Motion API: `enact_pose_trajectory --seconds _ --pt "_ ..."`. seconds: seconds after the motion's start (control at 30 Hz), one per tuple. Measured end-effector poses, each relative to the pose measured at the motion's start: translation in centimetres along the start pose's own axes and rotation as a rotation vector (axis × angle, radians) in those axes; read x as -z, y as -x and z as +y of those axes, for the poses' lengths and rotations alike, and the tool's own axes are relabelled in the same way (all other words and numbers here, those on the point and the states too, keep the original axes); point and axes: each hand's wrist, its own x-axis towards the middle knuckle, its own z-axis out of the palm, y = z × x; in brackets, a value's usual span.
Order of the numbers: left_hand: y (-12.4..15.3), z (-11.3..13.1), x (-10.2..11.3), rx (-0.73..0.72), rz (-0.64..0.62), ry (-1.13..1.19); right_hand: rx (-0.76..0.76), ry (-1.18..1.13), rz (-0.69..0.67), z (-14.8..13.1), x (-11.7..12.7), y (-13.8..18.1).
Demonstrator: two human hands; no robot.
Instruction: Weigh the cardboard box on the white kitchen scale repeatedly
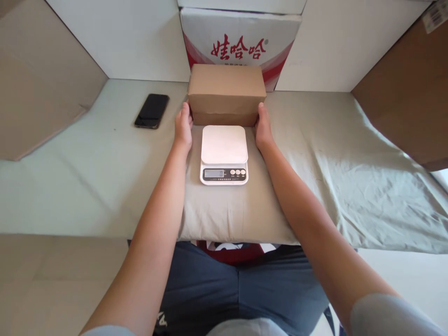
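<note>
A closed brown cardboard box (227, 95) is between my two hands, just behind the scale. My left hand (183, 125) grips its left end and my right hand (263, 126) its right end, thumbs toward me and the other fingers mostly hidden along the sides. Whether the box rests on the cloth or is slightly lifted I cannot tell. In front of it, between my forearms, sits a white digital kitchen scale (224, 144). Nothing lies on its plate, and its display appears to read 0.
Left of the box a dark smartphone (152, 111) lies on the pale green cloth (105, 186). A white and red carton (241, 35) with red Chinese lettering stands at the back. Large brown cardboard boxes flank the left (38, 74) and right (406, 93) sides.
</note>
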Motion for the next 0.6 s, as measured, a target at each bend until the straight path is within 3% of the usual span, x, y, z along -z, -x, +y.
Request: enact_pose_trajectory --seconds 0.1,0.33,0.6 --pt "0.3 0.4 -0.2 0.041 0.011 -0.007 0.007 0.013 0.096 -0.6 -0.5 0.4" --pt "1.1 1.5 -0.6 0.017 -0.013 -0.001 -0.009 0.076 0.085 -1.6 -1.5 0.6" --pt "2.9 4.3 -0.8 -0.176 -0.021 -0.005 0.195 0.119 0.029 -7.6 -2.3 2.2"
